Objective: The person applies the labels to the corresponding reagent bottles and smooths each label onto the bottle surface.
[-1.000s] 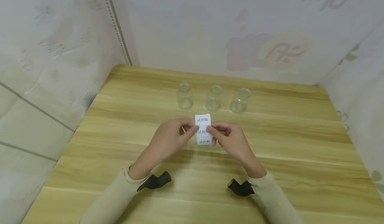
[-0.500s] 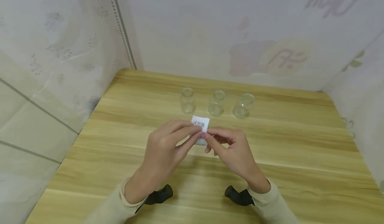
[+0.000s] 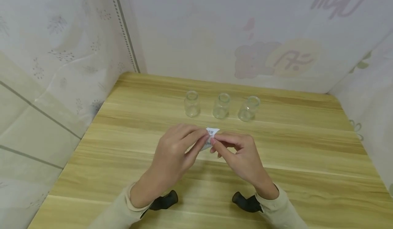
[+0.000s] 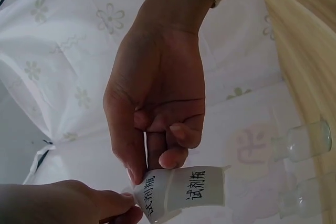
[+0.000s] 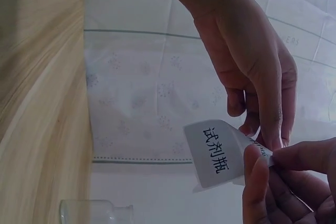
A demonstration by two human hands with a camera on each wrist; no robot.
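A small white sheet of printed labels [image 3: 212, 131], bearing dark characters, is held above the table between both hands. My left hand [image 3: 173, 154] pinches it near its middle with thumb and fingers. From the other side my right hand [image 3: 241, 152] pinches it, the two sets of fingertips almost meeting. The left wrist view shows the label sheet [image 4: 197, 187] curved, with printed segments facing out. One corner of the label sheet [image 5: 214, 153] bends up in the right wrist view. Fingers hide much of it in the head view.
Three clear glass bottles without lids stand in a row beyond the hands: a left bottle [image 3: 192, 105], a middle bottle [image 3: 221, 107] and a right bottle [image 3: 248, 109]. The wooden table [image 3: 307, 137] meets patterned cloth walls. Black curved pieces [image 3: 165, 200] stick out under both cuffs.
The label sheet, flat a second ago with several printed lines showing, is now bent and mostly covered. My left hand has moved its fingers over it, closer to the right hand's fingertips.
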